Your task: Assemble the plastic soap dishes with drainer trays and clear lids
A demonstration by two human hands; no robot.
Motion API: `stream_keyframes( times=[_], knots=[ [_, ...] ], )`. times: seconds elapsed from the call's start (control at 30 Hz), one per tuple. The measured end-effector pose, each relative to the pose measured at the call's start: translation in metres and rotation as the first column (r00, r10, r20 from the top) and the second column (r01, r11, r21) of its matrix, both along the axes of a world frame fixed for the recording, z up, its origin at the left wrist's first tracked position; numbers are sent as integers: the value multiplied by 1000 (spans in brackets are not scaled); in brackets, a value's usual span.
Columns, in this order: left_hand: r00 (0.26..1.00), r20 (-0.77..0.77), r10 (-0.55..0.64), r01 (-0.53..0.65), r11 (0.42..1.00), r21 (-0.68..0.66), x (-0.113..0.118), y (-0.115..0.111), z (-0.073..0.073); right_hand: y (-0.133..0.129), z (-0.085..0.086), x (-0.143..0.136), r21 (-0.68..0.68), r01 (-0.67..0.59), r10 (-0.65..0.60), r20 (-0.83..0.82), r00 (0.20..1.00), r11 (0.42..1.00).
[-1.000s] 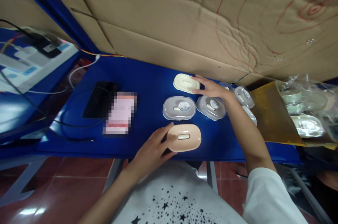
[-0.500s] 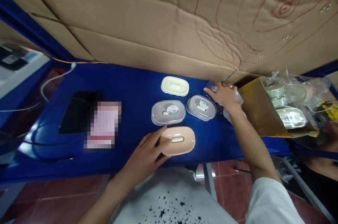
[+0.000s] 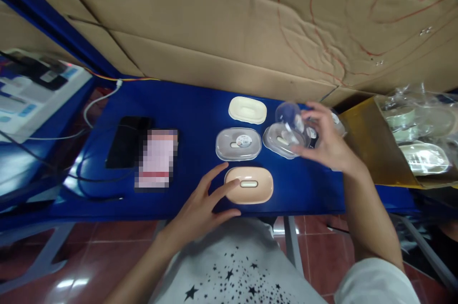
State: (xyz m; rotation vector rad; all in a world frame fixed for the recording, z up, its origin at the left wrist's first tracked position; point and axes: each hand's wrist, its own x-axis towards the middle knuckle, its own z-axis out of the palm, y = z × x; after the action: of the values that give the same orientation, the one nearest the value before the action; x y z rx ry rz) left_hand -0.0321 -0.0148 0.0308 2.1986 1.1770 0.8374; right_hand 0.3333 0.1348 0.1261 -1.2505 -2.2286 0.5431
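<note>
My right hand (image 3: 324, 139) grips a clear plastic lid (image 3: 288, 115), raised and tilted above a covered oval dish (image 3: 281, 141) that shows through it. Beside the peach oval dish (image 3: 255, 193), my left hand (image 3: 207, 199) has its fingers spread around the left end, one fingertip over the dish. Whether that fingertip touches it I cannot tell. Behind the peach dish lies a grey oval dish (image 3: 223, 145) under a clear lid with a round label. Farther back is a cream oval dish (image 3: 246, 109) without a lid.
At the right, a cardboard box (image 3: 372, 151) holds several dishes in clear plastic wrap. More clear lids (image 3: 336, 125) lie partly behind my right hand. On the left are a phone (image 3: 161, 156), a black flat object (image 3: 125, 141) and cables. Cardboard (image 3: 200, 32) lines the blue table's back.
My right hand has lifted a clear lid off the table and brought it up toward the left. My left hand's fingers have spread away from the peach dish. The view has shifted slightly.
</note>
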Motion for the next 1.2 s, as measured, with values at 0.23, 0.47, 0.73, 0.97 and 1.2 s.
stream_keyframes(
  times=[0.23,0.47,0.73,0.97,1.2],
  knots=[
    [981,-92,-171,177,982,66,4,18,9,-94,-19,-69,-164,-496,514,96,853,853],
    [974,-191,-122,160,967,200,7,13,5,-88,-50,-57,-93,-499,508,182,842,861],
    [976,-203,-80,133,956,262,18,10,-7,-116,-84,-52,69,-411,372,309,875,909],
    [978,-174,113,-58,955,292,18,10,-4,-115,-89,37,380,298,-411,263,873,876],
    [945,-250,210,-124,939,321,20,12,13,-138,-113,101,478,493,-666,316,676,727]
  ],
)
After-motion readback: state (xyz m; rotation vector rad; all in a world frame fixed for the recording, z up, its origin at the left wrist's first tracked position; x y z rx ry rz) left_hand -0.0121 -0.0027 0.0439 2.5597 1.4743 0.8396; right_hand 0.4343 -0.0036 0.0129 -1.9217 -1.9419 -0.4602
